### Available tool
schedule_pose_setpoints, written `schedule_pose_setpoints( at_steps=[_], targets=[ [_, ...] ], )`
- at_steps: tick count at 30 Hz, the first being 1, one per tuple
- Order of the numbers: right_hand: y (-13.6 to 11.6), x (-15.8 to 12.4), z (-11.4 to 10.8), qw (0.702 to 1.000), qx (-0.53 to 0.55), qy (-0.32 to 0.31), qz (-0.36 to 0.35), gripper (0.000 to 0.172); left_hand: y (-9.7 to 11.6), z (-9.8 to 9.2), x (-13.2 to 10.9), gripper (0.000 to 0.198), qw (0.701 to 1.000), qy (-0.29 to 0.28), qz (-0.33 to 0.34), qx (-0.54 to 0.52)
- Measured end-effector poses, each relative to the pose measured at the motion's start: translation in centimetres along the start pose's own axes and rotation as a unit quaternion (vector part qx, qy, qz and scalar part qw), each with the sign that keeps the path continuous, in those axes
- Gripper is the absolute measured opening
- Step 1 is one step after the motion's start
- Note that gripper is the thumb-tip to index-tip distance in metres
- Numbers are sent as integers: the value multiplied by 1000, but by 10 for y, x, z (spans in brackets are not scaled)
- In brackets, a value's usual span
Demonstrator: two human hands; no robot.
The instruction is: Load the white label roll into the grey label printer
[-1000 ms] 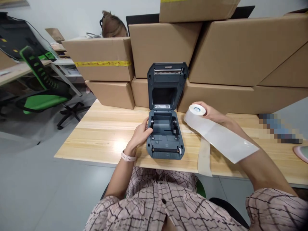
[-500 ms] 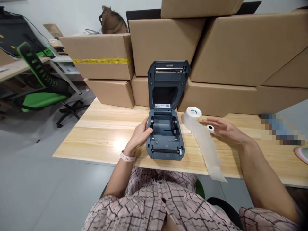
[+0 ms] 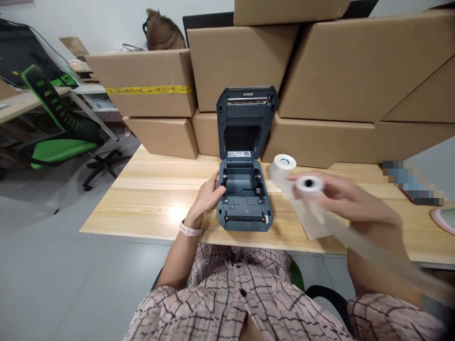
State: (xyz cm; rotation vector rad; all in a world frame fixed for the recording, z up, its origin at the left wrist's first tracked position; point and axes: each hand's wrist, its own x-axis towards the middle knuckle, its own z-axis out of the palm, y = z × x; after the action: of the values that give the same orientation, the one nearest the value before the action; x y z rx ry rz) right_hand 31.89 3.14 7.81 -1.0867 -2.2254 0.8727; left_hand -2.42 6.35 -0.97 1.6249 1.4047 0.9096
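A dark grey label printer (image 3: 231, 207) stands on the table with its lid (image 3: 223, 135) tipped up and its bay bare inside. My left hand (image 3: 208, 196) grips the printer's left side, thumb over the rim and fingers behind the edge. Raised above the table, my right hand (image 3: 351, 196) pinches a small white paper roll (image 3: 300, 184) with a dark hole in its core. A pale strip, smeared by motion, trails from this roll past my right forearm. Between the printer and this hand stands a larger white label roll (image 3: 276, 174), its loose end (image 3: 314, 229) lying across the table.
Stacked cardboard boxes (image 3: 327, 71) wall off the back of the wooden table (image 3: 142, 203). Over the left boxes shows the top of another person's head (image 3: 165, 33). A green chair (image 3: 60, 147) stands at left. A pink-rimmed round object (image 3: 441, 222) lies at the right edge.
My right hand has closed on the small white roll and lifted it off the table, its strip now swinging toward the lower right. My left hand stays on the printer.
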Motion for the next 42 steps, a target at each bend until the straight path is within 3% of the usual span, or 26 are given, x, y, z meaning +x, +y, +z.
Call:
schedule_pose_setpoints(
  at_steps=[1, 3, 6, 11, 14, 17, 21, 25, 29, 30, 34, 38, 42],
  targets=[
    [-10, 21, 8, 997, -49, -48, -36, 44, 0, 0, 0, 71, 1000, 1, 0, 1],
    [-20, 65, 29, 984, -141, -75, -78, 45, 0, 0, 0, 71, 1000, 2, -3, 5],
    [-13, 116, 60, 954, -243, -140, -108, 41, -2, 1, 1, 69, 1000, 3, -3, 8],
    [5, 142, 82, 921, -316, -201, -110, 36, -5, 1, 2, 70, 1000, 0, 5, 1],
    [5, 136, 82, 919, -317, -205, -111, 38, -5, 1, 2, 68, 1000, 4, 8, 10],
    [-3, 119, 77, 937, -261, -190, -130, 36, -5, 2, 2, 68, 1000, 9, 6, 18],
    [-18, 76, 71, 961, -152, -169, -161, 41, -5, 2, 1, 71, 1000, 7, 3, 23],
    [-26, 26, 73, 970, -140, -148, -130, 43, -2, 2, 0, 70, 1000, 9, -1, 11],
    [-25, -4, 95, 967, -173, -132, -133, 98, 2, 2, -1, 69, 1000, 10, -7, 14],
    [-24, -8, 103, 967, -181, -117, -138, 104, 2, 1, -2, 69, 1000, 10, -9, 13],
    [-19, -11, 130, 970, -191, -19, -150, 71, 4, 2, -3, 68, 1000, 12, -14, 3],
    [-11, -11, 141, 971, -170, 47, -162, 74, 4, 2, -2, 69, 1000, 17, -21, 0],
    [-6, -11, 140, 972, -162, 51, -165, 73, 3, 2, -1, 71, 1000, 14, -17, -6]
  ],
)
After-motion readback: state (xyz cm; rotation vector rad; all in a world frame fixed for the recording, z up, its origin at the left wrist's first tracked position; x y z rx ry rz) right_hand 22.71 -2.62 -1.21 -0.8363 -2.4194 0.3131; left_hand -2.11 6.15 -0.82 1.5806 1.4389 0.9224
